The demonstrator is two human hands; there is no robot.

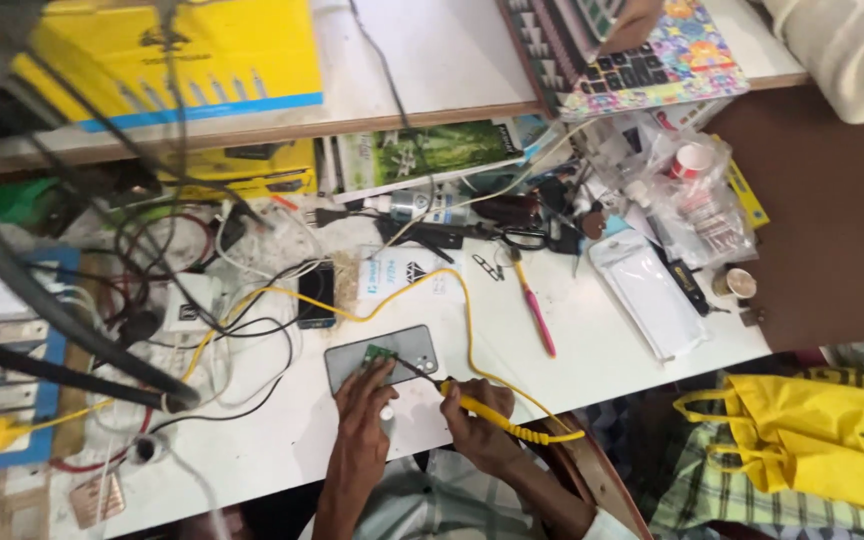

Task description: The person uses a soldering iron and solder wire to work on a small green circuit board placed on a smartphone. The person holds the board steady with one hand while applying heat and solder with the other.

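A grey phone (382, 353) lies back-up on the white table (602, 350), with a small green circuit board (378, 353) on top of it. My left hand (365, 390) presses its fingers on the board and the phone's near edge. My right hand (474, 410) grips a yellow-handled soldering iron (482, 408). Its thin tip reaches left to the board. A yellow cord (452, 290) loops from the handle across the table.
Tangled wires (192, 270), a black phone (316, 296) and a blue power board (7, 350) crowd the left. Pink-handled tool (535, 305), scissors (522, 240), plastic packets (652, 290) lie right. Yellow box (182, 50) and keyboard (632, 60) on the shelf. Yellow bag (802, 430) lower right.
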